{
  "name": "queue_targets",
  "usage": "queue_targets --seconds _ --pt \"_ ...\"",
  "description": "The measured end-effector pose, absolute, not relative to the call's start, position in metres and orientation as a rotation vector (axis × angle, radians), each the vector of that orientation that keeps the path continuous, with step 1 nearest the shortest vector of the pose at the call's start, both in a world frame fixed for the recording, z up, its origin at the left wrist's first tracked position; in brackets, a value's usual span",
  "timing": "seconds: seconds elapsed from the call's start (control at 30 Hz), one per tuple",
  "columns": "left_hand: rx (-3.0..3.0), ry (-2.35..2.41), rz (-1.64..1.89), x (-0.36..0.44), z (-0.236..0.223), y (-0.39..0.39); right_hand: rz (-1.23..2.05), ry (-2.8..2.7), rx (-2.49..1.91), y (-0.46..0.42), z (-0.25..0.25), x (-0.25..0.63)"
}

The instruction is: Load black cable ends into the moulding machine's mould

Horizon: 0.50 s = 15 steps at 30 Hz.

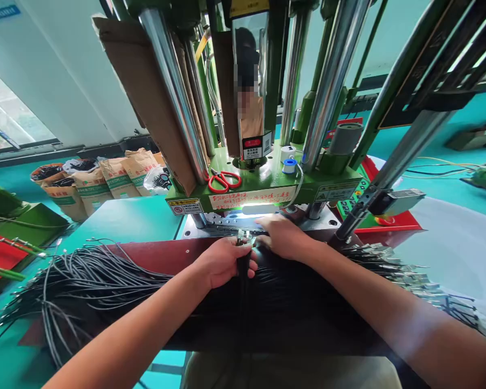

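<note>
My left hand (229,262) is closed around a bundle of black cables (244,270), whose metal connector ends (246,237) stick up past the thumb. The cables hang down from it toward my lap. Just right of these ends is my right hand (285,236), its index finger stretched toward the press's lower plate and its thumb close to the connectors. A gap shows between that finger and thumb, and I make out nothing held there. Directly in front of both hands lies the metal mould plate (222,220) of the green press (263,181), lit by a small lamp (261,209).
Many black cables (105,275) lie heaped at the left, and more with metal ends (405,275) at the right. Red-handled scissors (224,182) and a blue-and-white spool (289,166) rest on the press. Steel columns (174,92) rise beside it. Paper sacks (111,175) stand behind left.
</note>
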<state>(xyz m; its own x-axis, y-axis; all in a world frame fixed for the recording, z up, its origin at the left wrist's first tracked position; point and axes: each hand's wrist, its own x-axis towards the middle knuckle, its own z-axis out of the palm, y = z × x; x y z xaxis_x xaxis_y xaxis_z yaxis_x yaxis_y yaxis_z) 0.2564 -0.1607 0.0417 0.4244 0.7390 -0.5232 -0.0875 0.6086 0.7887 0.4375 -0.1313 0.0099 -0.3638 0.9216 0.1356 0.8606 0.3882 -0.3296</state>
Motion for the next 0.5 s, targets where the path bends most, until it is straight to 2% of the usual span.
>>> queue_targets --seconds 0.1,0.23,0.33,0.5 --pt "0.823 0.933 0.606 0.250 0.034 -0.162 0.289 -2.367 -1.590 -0.151 0.018 0.444" --pt "0.861 0.899 0.640 0.246 0.032 -0.161 0.449 -2.569 -1.341 -0.210 0.024 0.472" --pt "0.844 0.896 0.590 0.247 0.032 -0.159 0.268 -2.688 -1.338 -0.239 0.015 0.479" --pt "0.817 0.895 0.567 0.233 0.029 -0.155 -0.004 -2.724 -1.341 -0.240 -0.003 0.451"
